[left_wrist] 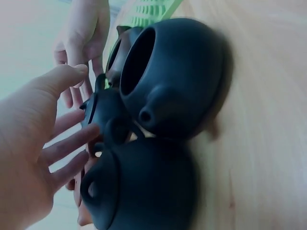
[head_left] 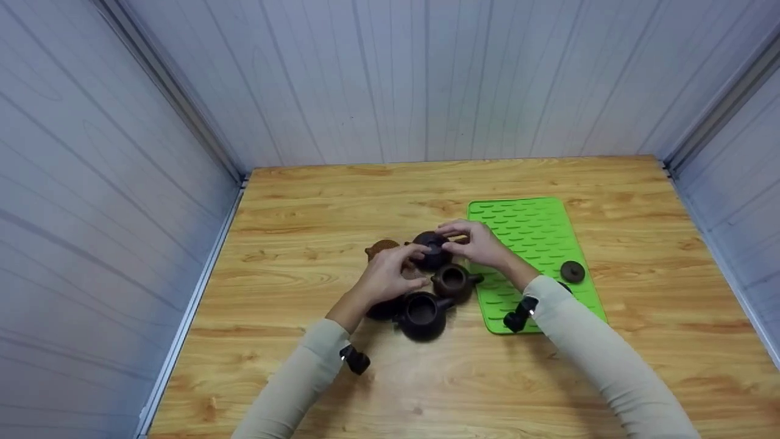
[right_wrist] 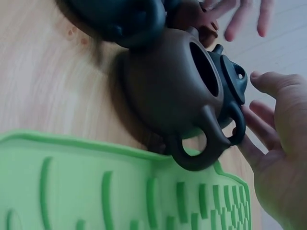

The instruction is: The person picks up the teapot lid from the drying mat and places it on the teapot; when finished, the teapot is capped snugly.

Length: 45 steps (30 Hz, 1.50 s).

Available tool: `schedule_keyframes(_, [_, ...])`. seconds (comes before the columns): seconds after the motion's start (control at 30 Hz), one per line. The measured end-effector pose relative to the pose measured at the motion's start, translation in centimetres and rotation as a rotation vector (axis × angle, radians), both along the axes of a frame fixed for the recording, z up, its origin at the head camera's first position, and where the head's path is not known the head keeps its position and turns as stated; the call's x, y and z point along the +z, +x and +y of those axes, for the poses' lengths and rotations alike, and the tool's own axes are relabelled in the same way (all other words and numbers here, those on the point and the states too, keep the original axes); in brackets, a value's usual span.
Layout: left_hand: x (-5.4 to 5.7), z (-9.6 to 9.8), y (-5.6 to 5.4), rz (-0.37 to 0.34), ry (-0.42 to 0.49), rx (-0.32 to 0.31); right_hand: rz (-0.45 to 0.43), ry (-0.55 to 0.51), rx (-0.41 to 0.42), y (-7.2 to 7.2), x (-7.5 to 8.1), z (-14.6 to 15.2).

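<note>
Table point(head_left: 274, 366), wood-grained, bears a tight cluster of teapots near its middle. Dark lidded teapot point(head_left: 434, 261) stands upright at the far side of the cluster, between both hands, its lid on.

Right hand point(head_left: 482, 247): fingers loosely extended on the handle side of the dark lidded teapot, thumb near its lid knob. Right wrist view shows a gap between thumb and knob; nothing is grasped. Whether the other fingers touch the teapot, I cannot tell.

Left hand point(head_left: 387, 274): released, fingers spread and nearly straight, reaching over the cluster toward the same teapot. Fingertip contact cannot be determined.

Surroundings: brown lidless teapot point(head_left: 454, 294) sits just nearer the wearer than the dark lidded one, handle toward the green mat point(head_left: 518, 225). Black lidless teapot point(head_left: 421, 331) stands nearer still, mouth uncovered. Black lidded teapot point(left_wrist: 153, 187) is beside it, mostly under the left hand in the head view. Orange-brown teapot point(head_left: 382, 246) shows partly beyond the left hand.

Loose brown lid point(head_left: 573, 272) lies on the right part of the mat; a dark item next to it is largely hidden by the right sleeve point(head_left: 567, 317).
</note>
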<state>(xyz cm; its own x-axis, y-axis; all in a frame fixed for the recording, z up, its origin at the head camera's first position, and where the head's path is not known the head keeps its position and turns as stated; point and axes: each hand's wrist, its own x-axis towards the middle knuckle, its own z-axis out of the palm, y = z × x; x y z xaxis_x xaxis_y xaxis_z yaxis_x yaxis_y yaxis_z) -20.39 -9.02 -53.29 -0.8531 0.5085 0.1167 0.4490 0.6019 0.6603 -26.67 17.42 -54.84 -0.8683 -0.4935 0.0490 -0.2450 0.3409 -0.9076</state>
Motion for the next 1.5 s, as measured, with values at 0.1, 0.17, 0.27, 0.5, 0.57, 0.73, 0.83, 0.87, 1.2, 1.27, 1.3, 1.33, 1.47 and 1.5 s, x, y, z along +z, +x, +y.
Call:
schedule_keyframes(0.1, [-0.2,0.5,0.2,-0.077,0.02,-0.001,-0.013,-0.015,0.023,0.1,0.1,0.4])
schedule_keyframes(0.17, [-0.4,0.9,0.4,-0.106,0.029,-0.004,-0.014,-0.012,0.032,0.2,0.2,0.6])
schedule_keyframes(0.27, [-0.7,1.3,0.5,-0.146,0.024,-0.002,-0.011,0.005,0.035,0.4,0.4,1.1])
schedule_keyframes(0.5, [-1.2,2.0,0.3,-0.164,-0.001,0.0,0.006,0.048,0.026,0.8,0.9,2.5])
schedule_keyframes(0.57, [-1.3,2.2,0.2,-0.163,-0.004,-0.008,0.017,0.06,0.03,0.9,1.0,2.9])
schedule_keyframes(0.73, [-1.4,2.5,-0.1,-0.166,-0.027,-0.009,0.05,0.076,0.046,1.4,1.4,4.0])
schedule_keyframes(0.83, [-1.5,2.6,-0.4,-0.164,-0.052,-0.003,0.066,0.088,0.048,1.8,1.6,4.6])
schedule_keyframes(0.87, [-1.6,2.6,-0.4,-0.164,-0.059,0.0,0.07,0.09,0.048,1.9,1.6,4.9])
schedule_keyframes(1.2, [-3.3,2.7,-1.6,-0.038,-0.155,-0.009,0.089,0.066,0.033,2.8,1.2,7.1])
schedule_keyframes(1.27, [-3.1,2.8,-1.5,-0.004,-0.18,-0.009,0.092,0.069,0.025,3.0,1.1,7.6])
schedule_keyframes(1.3, [-3.2,2.9,-1.5,0.011,-0.189,-0.012,0.095,0.07,0.02,3.1,1.0,7.9])
schedule_keyframes(1.33, [-3.2,2.9,-1.5,0.021,-0.194,-0.016,0.093,0.069,0.013,3.2,0.9,8.2])
schedule_keyframes(1.47, [-2.8,3.0,-1.4,0.022,-0.191,-0.032,0.079,0.086,-0.019,3.7,0.7,9.5])
schedule_keyframes(1.5, [-3.2,3.0,-1.6,0.036,-0.192,-0.034,0.073,0.09,-0.027,3.8,0.6,9.8])
